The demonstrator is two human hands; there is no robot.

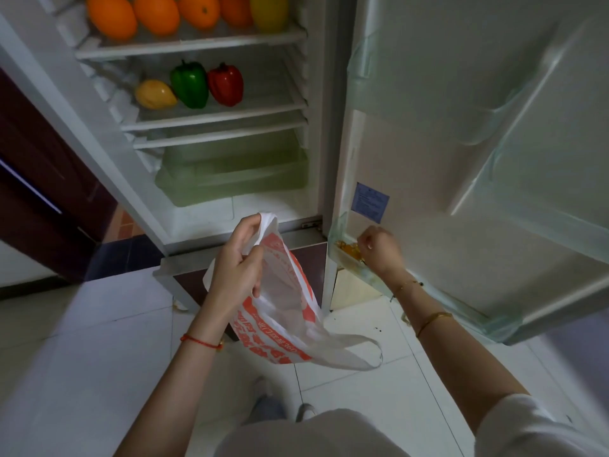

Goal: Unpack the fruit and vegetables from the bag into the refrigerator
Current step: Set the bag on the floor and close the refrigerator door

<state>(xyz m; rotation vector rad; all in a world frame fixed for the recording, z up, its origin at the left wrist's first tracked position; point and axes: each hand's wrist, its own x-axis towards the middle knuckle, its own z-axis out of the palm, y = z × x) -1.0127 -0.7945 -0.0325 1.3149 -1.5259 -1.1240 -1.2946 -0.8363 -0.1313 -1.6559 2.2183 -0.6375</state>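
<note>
- The left hand (239, 262) pinches the top of the bag (283, 311), thumb and fingers closed on one handle; the bag hangs slack in front of the fridge base, over the floor (99, 324), its other handle drooping to the right.
- The bag is white with orange print and looks nearly empty; what is inside I cannot tell.
- The right hand (379, 247) is curled at the bottom inner corner of the open door (461, 159), fingers pressed together on its lower edge.
- On the top shelf (184, 47) several orange fruits (156, 13) stand in a row, with a yellow one (268, 11) at the right end.
- On the middle shelf (214, 118) a mango (154, 94), a green pepper (189, 84) and a red pepper (226, 84) sit side by side, touching.
- Below them is a pale drawer (230, 179).
</note>
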